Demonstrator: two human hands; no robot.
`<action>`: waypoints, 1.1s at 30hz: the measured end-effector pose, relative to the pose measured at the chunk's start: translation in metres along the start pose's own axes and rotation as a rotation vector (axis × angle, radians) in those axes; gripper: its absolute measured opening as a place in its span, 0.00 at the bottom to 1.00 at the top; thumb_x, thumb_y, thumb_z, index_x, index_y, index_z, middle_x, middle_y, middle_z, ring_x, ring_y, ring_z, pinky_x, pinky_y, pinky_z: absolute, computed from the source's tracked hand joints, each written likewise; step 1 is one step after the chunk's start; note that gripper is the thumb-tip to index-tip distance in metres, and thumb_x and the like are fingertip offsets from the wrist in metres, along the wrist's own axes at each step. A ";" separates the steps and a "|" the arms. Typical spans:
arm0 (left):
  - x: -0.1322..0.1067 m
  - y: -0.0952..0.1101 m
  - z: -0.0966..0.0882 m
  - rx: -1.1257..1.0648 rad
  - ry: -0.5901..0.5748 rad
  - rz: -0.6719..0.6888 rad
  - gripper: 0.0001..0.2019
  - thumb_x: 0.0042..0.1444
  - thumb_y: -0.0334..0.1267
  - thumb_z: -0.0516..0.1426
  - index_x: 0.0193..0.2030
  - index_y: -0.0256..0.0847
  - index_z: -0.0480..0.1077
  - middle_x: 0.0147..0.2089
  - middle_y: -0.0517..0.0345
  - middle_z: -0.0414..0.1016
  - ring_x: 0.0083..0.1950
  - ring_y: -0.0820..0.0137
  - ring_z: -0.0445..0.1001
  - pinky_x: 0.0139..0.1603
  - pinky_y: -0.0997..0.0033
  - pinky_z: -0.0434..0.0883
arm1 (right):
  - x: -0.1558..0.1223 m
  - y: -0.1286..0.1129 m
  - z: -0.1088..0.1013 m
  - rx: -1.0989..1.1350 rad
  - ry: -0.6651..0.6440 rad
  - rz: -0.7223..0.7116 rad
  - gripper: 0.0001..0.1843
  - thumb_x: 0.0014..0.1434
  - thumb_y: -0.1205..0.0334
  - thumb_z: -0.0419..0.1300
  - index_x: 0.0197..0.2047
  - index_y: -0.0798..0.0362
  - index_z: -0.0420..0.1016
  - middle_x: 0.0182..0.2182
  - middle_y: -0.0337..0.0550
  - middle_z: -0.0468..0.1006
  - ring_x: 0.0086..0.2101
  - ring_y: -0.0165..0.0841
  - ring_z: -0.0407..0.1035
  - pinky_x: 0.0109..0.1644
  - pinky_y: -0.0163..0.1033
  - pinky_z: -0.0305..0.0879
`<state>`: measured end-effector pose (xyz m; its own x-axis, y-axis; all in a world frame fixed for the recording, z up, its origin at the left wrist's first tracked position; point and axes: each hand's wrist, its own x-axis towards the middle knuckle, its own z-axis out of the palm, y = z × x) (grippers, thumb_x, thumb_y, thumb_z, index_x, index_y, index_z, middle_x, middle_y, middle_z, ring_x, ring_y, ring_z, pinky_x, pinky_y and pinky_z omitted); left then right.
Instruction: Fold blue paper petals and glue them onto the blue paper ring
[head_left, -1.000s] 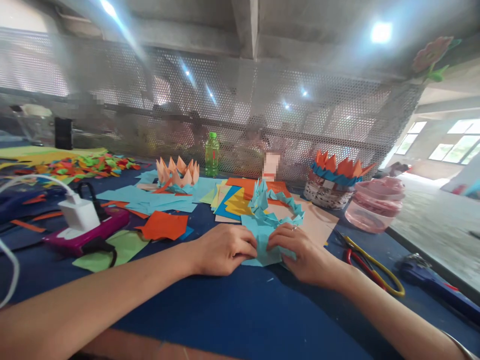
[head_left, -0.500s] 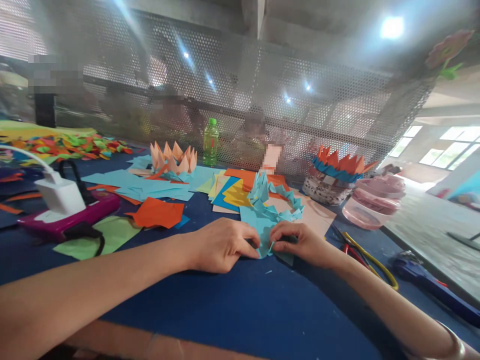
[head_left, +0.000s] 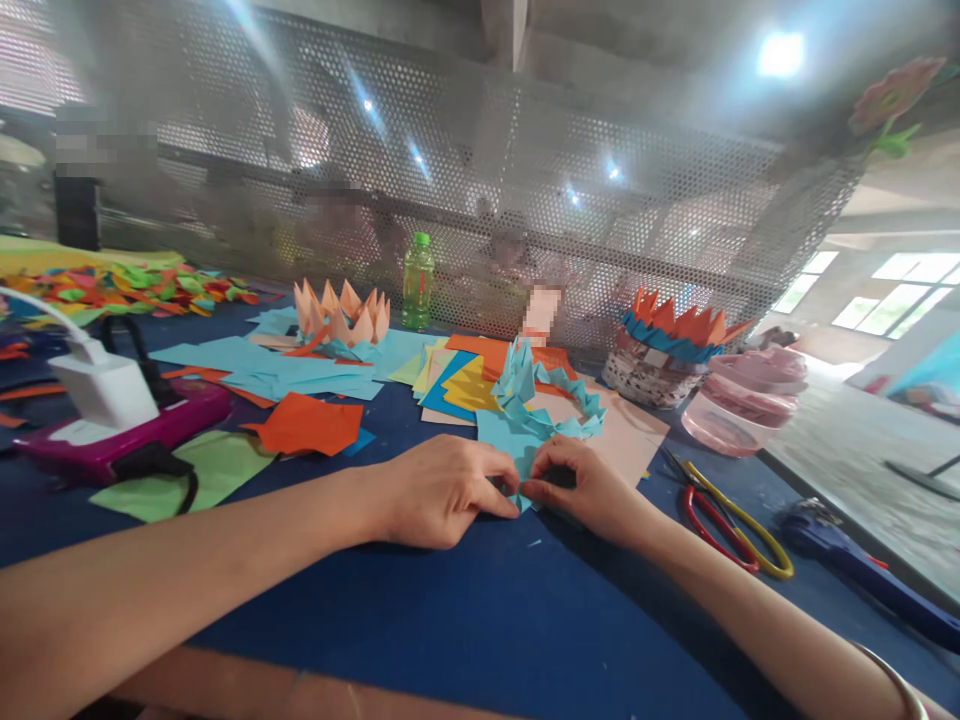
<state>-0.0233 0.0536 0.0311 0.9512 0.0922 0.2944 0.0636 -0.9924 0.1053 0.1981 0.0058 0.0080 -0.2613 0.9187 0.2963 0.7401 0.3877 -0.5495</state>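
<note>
A piece of light blue paper (head_left: 526,497) lies on the blue tabletop, with both hands at it. My left hand (head_left: 448,492) is closed, its thumb and fingertips pressing the paper from the left. From the right, my right hand (head_left: 581,482) pinches a fold of it between thumb and forefinger. The two hands' fingertips nearly meet, and they hide much of the paper. Just behind them sits a ring of folded light blue points (head_left: 570,385), on a flat light blue sheet (head_left: 495,428).
Scissors (head_left: 731,515) and a blue-handled tool (head_left: 862,560) lie to the right. A paper-topped basket (head_left: 645,372), a pink-lidded jar (head_left: 739,410), a peach paper crown (head_left: 341,318) and a green bottle (head_left: 418,285) stand behind. A purple power strip (head_left: 120,430) is at left.
My right hand has moved slightly left, closer to my left hand, bringing the paper's right fold over. More of the scissors now shows. My left hand stays in place.
</note>
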 end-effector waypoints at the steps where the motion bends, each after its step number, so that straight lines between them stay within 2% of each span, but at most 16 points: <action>1: 0.000 0.000 0.000 0.002 -0.002 -0.002 0.20 0.51 0.23 0.52 0.45 0.46 0.77 0.47 0.56 0.76 0.46 0.64 0.75 0.44 0.69 0.69 | 0.000 -0.001 0.000 -0.003 0.003 0.004 0.10 0.54 0.55 0.64 0.28 0.53 0.74 0.30 0.40 0.74 0.34 0.33 0.68 0.40 0.38 0.62; 8: 0.001 0.001 -0.001 -0.006 0.004 -0.005 0.19 0.51 0.22 0.53 0.44 0.45 0.77 0.45 0.56 0.76 0.43 0.64 0.75 0.41 0.69 0.69 | 0.000 -0.004 0.002 -0.037 0.029 0.036 0.07 0.53 0.59 0.64 0.27 0.53 0.74 0.31 0.40 0.74 0.35 0.34 0.68 0.41 0.39 0.62; 15: 0.001 0.003 -0.001 -0.023 0.013 -0.032 0.19 0.49 0.22 0.53 0.43 0.44 0.77 0.43 0.56 0.77 0.42 0.65 0.75 0.40 0.71 0.69 | 0.000 -0.004 0.003 -0.041 0.032 0.046 0.09 0.53 0.57 0.64 0.28 0.54 0.73 0.31 0.40 0.74 0.35 0.33 0.67 0.41 0.39 0.61; 20: 0.001 0.004 0.000 -0.047 0.013 -0.077 0.19 0.53 0.23 0.52 0.48 0.40 0.73 0.43 0.54 0.76 0.43 0.66 0.75 0.42 0.71 0.69 | 0.000 -0.004 0.003 -0.041 0.029 0.037 0.08 0.53 0.59 0.64 0.28 0.54 0.73 0.31 0.40 0.73 0.35 0.33 0.67 0.42 0.39 0.60; 26: 0.002 0.005 -0.001 -0.050 0.014 -0.113 0.16 0.58 0.25 0.49 0.50 0.36 0.71 0.43 0.52 0.75 0.43 0.65 0.74 0.43 0.70 0.69 | 0.000 -0.001 0.004 -0.035 0.030 0.019 0.07 0.53 0.60 0.64 0.28 0.54 0.73 0.30 0.40 0.73 0.34 0.33 0.67 0.41 0.39 0.60; 29: 0.002 0.004 -0.001 -0.022 -0.012 -0.104 0.21 0.55 0.23 0.49 0.53 0.40 0.70 0.46 0.52 0.74 0.45 0.65 0.74 0.44 0.70 0.69 | 0.000 -0.001 0.004 -0.037 0.031 0.022 0.07 0.53 0.61 0.64 0.28 0.54 0.73 0.30 0.40 0.73 0.35 0.33 0.67 0.41 0.39 0.60; 33: 0.002 0.003 0.001 0.015 -0.034 -0.064 0.23 0.53 0.22 0.49 0.51 0.45 0.73 0.48 0.54 0.73 0.46 0.65 0.73 0.45 0.70 0.68 | 0.000 0.000 0.005 -0.040 0.033 0.023 0.08 0.53 0.60 0.64 0.28 0.53 0.73 0.30 0.40 0.73 0.35 0.33 0.67 0.41 0.39 0.60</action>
<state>-0.0210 0.0511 0.0308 0.9548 0.1532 0.2546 0.1291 -0.9856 0.1088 0.1949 0.0059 0.0045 -0.2239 0.9242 0.3094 0.7702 0.3623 -0.5249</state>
